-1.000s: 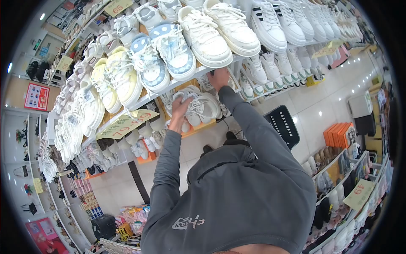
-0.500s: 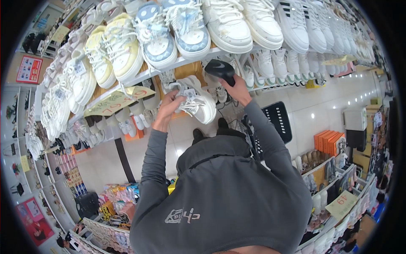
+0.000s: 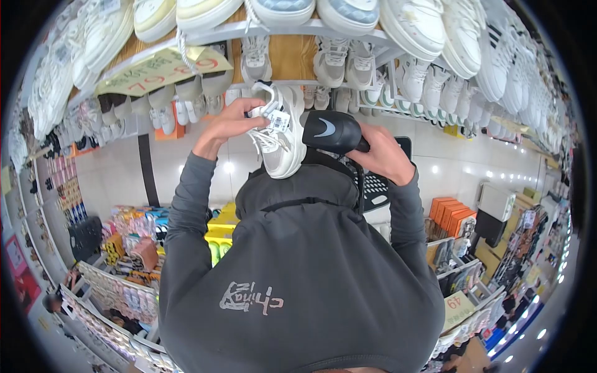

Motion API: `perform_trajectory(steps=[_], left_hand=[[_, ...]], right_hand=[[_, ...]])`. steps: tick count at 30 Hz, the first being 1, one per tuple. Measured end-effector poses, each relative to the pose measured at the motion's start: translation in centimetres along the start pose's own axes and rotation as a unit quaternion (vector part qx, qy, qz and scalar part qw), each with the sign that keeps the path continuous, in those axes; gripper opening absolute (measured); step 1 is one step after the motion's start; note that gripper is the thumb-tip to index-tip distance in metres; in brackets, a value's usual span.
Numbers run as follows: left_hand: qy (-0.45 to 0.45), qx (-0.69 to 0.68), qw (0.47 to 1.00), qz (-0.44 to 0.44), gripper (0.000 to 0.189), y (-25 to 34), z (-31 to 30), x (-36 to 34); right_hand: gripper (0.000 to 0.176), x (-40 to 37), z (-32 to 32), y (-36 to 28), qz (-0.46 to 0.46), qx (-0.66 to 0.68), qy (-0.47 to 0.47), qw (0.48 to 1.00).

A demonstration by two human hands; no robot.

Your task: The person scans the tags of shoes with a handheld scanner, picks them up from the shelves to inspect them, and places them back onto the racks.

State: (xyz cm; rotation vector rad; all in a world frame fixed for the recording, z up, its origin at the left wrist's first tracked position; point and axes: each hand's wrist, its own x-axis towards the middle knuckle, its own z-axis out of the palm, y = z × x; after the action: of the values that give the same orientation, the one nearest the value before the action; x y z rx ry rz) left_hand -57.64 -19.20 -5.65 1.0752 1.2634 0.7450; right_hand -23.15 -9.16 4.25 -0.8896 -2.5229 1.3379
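Note:
A white and grey sneaker [image 3: 283,140] hangs toe down from my left hand [image 3: 231,124], whose fingers are closed on its upper part by a white barcode tag [image 3: 278,120]. Wrapped round the handle of a black barcode scanner [image 3: 333,132] is my right hand [image 3: 384,152]. The scanner's head is turned left toward the sneaker and tag, right beside the shoe. Its handle is mostly hidden by my fingers.
Above, a shelf [image 3: 289,31] holds rows of sneakers, with a yellow price sign [image 3: 165,68] on its edge. More shoes stand on a lower rack. Orange boxes [image 3: 452,216] sit at right, yellow boxes [image 3: 221,225] at lower left, and a black perforated stool-like item partly shows behind my right arm.
The sneaker has tilted more upright, toe down. My right hand has lowered the scanner and brought it level with the tag. The view has shifted, with the upper shelf now higher in frame.

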Motion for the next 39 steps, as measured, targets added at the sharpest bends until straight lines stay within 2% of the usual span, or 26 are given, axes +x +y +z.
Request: perform_trajectory(steps=[3, 7, 13, 39], left_hand=[[-0.008, -0.042, 0.999, -0.031, 0.029, -0.3, 0.3, -0.8], [-0.014, -0.019, 1.0, -0.016, 0.036, -1.3, -0.6, -1.4], [-0.009, -0.024, 1.0, -0.013, 0.035, -1.3, -0.7, -1.8], [-0.005, -0.003, 1.0, -0.005, 0.039, -1.2, -0.6, -1.2]], right_hand=[[0.04, 0.0, 0.5, -0.5, 0.002, -0.031, -0.017, 0.999], [0.04, 0.0, 0.9, -1.0, 0.01, -0.048, -0.035, 0.998], [0.04, 0.3, 0.9, -1.6, 0.03, -0.062, -0.053, 0.996], [0.043, 1.1, 1.8, -2.1, 0.042, -0.064, -0.046, 0.996]])
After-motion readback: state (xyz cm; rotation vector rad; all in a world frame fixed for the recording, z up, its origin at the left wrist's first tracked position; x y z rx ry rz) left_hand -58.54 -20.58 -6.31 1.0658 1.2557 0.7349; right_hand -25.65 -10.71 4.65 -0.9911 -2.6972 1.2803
